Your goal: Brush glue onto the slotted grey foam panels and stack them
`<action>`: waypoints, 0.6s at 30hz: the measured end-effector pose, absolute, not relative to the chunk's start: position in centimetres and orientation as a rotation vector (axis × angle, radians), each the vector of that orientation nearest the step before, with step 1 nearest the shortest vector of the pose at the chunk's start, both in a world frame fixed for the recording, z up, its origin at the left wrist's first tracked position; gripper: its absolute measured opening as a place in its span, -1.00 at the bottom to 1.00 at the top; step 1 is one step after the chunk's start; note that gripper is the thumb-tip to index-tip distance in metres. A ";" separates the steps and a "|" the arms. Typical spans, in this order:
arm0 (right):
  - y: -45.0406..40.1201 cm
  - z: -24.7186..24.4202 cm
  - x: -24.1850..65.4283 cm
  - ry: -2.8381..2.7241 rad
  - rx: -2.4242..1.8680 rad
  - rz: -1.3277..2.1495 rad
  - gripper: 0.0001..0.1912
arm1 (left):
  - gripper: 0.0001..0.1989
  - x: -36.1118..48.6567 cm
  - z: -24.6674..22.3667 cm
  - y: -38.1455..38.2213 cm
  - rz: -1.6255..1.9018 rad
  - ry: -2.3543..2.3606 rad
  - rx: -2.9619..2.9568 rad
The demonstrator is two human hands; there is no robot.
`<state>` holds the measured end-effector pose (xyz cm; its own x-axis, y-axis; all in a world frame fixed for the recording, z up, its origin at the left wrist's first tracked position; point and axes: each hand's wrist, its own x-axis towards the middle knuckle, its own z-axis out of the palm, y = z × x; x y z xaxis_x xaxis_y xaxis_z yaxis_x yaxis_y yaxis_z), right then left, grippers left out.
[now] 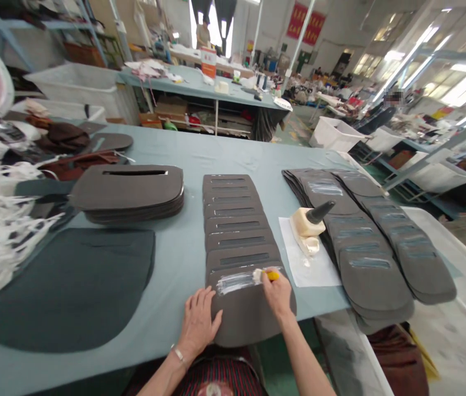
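My right hand (279, 296) grips a small glue brush (272, 275) with a yellow handle. Its white tip touches the nearest grey panel (249, 316), where wet white streaks run around the slot. At that panel's left edge my left hand (198, 318) lies flat, fingers stretched out and holding nothing. Behind it, several like panels (236, 224) overlap in a row, each showing a slot. To the right, a cream glue bottle (306, 223) with a dark, slanted nozzle stands on a white sheet (290, 258), with a whitish lump in front of it.
Right of the bottle lie overlapping rows of white-streaked panels (375, 278). On the left are a stack of slotted panels (133, 193), a dark green panel (76, 291) and a heap of white strips (5, 231). A second table (191, 80) and white bins stand beyond.
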<state>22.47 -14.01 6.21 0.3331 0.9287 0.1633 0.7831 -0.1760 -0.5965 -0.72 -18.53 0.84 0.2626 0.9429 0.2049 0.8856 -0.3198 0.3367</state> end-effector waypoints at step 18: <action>-8.0 7.3 18.5 -1.375 -2.036 0.153 -0.67 | -0.69 -0.3 1.5 -13.8 0.684 1.796 2.287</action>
